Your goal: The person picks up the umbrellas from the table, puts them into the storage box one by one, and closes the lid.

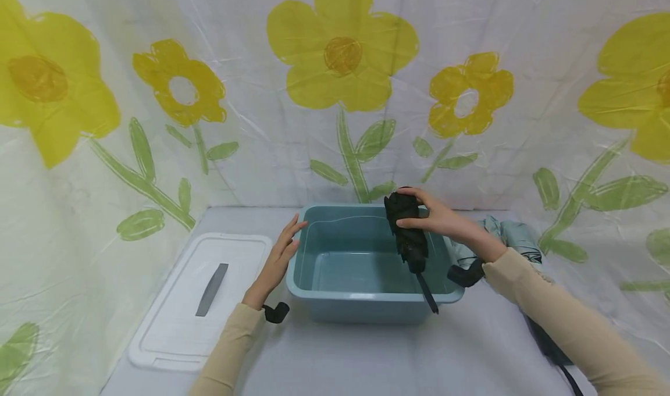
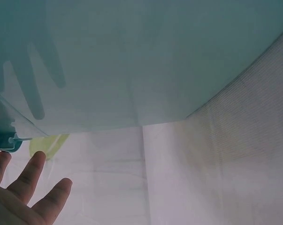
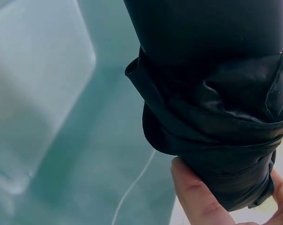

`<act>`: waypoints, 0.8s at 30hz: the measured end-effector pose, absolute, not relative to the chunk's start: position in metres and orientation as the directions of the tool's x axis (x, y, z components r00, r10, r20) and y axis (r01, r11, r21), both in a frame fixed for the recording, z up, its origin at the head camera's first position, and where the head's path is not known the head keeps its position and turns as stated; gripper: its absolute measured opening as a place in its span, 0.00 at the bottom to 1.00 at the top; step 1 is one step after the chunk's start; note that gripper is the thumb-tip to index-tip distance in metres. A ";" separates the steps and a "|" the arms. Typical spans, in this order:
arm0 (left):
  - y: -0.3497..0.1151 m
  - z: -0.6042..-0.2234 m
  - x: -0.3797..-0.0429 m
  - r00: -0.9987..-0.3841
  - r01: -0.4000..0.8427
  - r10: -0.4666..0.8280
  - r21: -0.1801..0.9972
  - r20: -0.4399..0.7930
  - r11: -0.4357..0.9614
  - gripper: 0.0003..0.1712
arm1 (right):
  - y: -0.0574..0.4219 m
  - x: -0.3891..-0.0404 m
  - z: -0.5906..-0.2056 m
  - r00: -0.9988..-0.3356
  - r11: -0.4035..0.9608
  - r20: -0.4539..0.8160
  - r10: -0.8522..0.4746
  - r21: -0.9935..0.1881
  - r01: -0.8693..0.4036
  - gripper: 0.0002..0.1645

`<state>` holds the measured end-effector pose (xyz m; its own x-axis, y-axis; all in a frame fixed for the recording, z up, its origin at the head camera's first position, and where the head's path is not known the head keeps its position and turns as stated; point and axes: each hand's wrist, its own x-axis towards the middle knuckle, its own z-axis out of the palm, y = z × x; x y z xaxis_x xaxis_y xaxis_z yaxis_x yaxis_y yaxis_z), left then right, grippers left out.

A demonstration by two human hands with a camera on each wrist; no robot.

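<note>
A folded black umbrella [image 1: 405, 227] is gripped in my right hand [image 1: 439, 214], thumb on one side and fingers on the other. It tilts over the right part of a blue-green plastic bin [image 1: 361, 311], its strap hanging past the front rim. In the right wrist view the umbrella [image 3: 216, 112] fills much of the picture, the bin's inside behind it. My left hand [image 1: 277, 262] is at the bin's left rim, fingers extended. The left wrist view shows those fingers [image 2: 28, 180] spread by the rim, with the bin's outer wall [image 2: 132, 70] above.
A white lid [image 1: 175, 320] with a grey strip lies left of the bin. Right of it, partly behind my right arm, is a bundle of pale green fabric [image 1: 515, 239]. A dark flat item [image 1: 544, 338] with a strap lies by the right sleeve. A flower-printed curtain [image 1: 251, 140] hangs behind.
</note>
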<state>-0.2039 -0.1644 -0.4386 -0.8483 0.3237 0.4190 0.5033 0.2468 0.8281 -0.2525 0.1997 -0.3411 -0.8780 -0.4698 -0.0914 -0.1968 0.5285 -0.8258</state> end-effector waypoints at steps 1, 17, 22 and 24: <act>-0.164 -0.439 -0.204 -0.847 0.505 0.323 0.827 0.421 0.247 0.24 | 0.198 -0.253 -0.342 -0.877 0.527 -0.090 -0.472 -0.826 -0.199 0.46; -0.165 -0.439 -0.204 -0.856 0.492 0.313 0.834 0.411 0.251 0.24 | 0.167 -0.256 -0.352 -0.857 0.529 -0.140 -0.496 -0.832 -0.170 0.45; -0.164 -0.439 -0.204 -0.860 0.487 0.307 0.836 0.408 0.253 0.24 | 0.155 -0.250 -0.344 -0.847 0.514 -0.135 -0.514 -0.839 -0.178 0.45; -0.164 -0.439 -0.203 -0.862 0.484 0.304 0.837 0.406 0.254 0.24 | 0.151 -0.248 -0.341 -0.845 0.509 -0.145 -0.515 -0.845 -0.165 0.44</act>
<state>-0.2034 -0.1636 -0.4385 -0.8618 0.3045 0.4058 0.4841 0.2544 0.8372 -0.2475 0.1510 -0.3411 -0.8446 -0.5153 -0.1451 -0.1650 0.5085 -0.8451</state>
